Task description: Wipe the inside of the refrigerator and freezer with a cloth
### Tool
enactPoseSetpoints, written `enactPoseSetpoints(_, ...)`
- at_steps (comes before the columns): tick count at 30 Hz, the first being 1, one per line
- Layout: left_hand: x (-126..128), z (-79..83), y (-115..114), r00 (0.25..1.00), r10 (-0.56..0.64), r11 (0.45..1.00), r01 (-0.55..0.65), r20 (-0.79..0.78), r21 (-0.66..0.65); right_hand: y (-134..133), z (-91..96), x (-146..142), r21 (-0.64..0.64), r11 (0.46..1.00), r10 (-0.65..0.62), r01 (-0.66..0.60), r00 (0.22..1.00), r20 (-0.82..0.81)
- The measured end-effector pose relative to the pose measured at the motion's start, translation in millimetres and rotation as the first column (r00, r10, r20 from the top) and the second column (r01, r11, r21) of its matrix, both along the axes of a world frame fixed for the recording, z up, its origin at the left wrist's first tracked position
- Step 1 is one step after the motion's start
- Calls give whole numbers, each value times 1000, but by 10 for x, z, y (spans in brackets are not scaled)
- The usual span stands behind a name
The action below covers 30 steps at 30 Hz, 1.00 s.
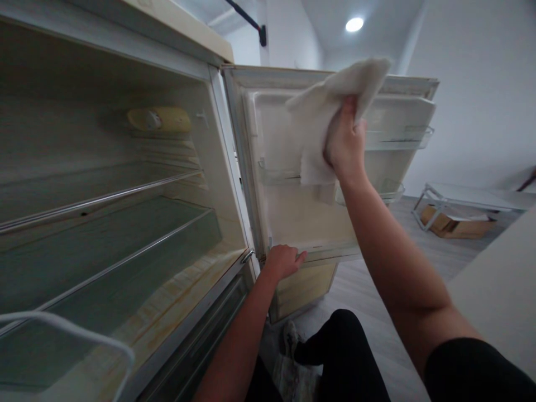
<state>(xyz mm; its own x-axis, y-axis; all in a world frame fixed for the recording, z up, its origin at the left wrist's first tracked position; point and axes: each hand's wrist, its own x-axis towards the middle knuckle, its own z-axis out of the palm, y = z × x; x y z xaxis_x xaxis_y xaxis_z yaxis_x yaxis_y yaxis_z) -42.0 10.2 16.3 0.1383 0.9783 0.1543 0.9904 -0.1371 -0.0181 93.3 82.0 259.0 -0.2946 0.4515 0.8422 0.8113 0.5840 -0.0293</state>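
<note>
A white cloth (322,120) is gripped in my right hand (347,139), raised in front of the upper inner side of the open refrigerator door (310,215). The cloth hangs loose around my fingers and is slightly blurred. Whether it touches the door panel I cannot tell. Low on the same door, my left hand (285,261) is curled over the bottom edge near the hinge side, its thumb pointing right. Clear door shelves (396,139) show beyond my right wrist. To the left stands the open refrigerator compartment (221,139), with stains along its bottom.
Glass shelves (104,198) with metal trims cross the compartment below a yellowed lamp housing (159,119). A white cable (75,329) loops at lower left. A second, lower door (307,285) also stands open. At right, a cardboard box (458,223) sits under a low table (473,195).
</note>
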Motion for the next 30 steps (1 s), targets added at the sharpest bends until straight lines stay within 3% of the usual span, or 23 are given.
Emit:
enactPoseSetpoints(2,-18,1,-7,1000,9,1000,-8,6,-7,-84,110,-68,215,976,66,-38,990,-127)
enactPoseSetpoints(4,-37,5,-17,1000,11,1000,-11,11,-14,-96,184,-154,295,940,166,-173,985,47)
enactPoseSetpoints(5,-46,9,-22,1000,10,1000,-10,12,-18,-61,215,-205,240,935,205,-259,952,227)
enactPoseSetpoints(7,-58,16,-30,1000,7,1000,-7,16,-25,81,273,-310,60,940,256,-336,811,527)
enactPoseSetpoints(10,-63,19,-37,1000,8,1000,-8,29,-25,337,349,-417,8,934,255,-358,680,688)
enactPoseSetpoints(16,-57,-7,-48,999,23,1000,-23,43,-1,571,389,-271,128,915,163,-383,640,751)
enactPoseSetpoints(22,-69,-11,-52,1000,2,1000,-2,19,-10,655,371,69,118,940,135,-321,665,735)
enactPoseSetpoints(26,-71,-21,-58,1000,-11,1000,10,18,19,618,359,144,102,946,138,-307,670,729)
enactPoseSetpoints(28,-66,-27,-62,1000,-16,999,16,17,30,603,364,125,99,947,128,-306,641,757)
enactPoseSetpoints(30,-58,-34,-65,1000,-22,999,22,13,40,600,374,69,76,939,130,-334,553,823)
